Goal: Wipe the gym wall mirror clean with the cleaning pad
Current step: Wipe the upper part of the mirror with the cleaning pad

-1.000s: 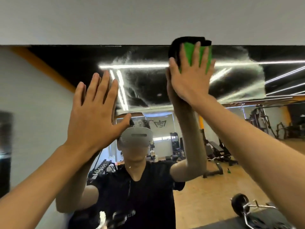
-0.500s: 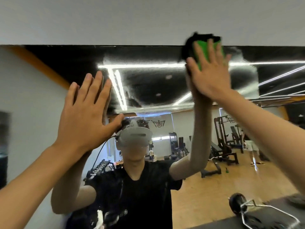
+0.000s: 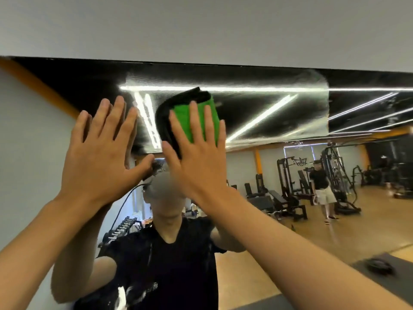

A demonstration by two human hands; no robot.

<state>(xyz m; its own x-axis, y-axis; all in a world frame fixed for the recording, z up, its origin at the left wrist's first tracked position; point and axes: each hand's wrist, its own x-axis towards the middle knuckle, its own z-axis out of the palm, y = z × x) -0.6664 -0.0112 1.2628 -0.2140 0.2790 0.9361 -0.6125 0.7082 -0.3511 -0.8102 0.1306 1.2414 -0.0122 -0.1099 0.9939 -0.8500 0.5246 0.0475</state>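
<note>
The gym wall mirror fills most of the head view, with a hazy wet streaked patch near its top edge. A green cleaning pad with a black border lies flat on the glass inside that patch. My right hand presses the pad against the mirror with straight, spread fingers. Just left of it, my left hand rests flat on the glass with fingers straight, holding nothing. Most of the pad's lower part is hidden under my right hand.
A grey wall runs above the mirror's top edge. The reflection shows me in a black shirt, a dumbbell rack, weight benches, cable machines and a person standing on the wooden floor.
My right hand has slid the pad down and to the left, from the mirror's top edge to beside my left hand. The left hand stayed flat on the glass.
</note>
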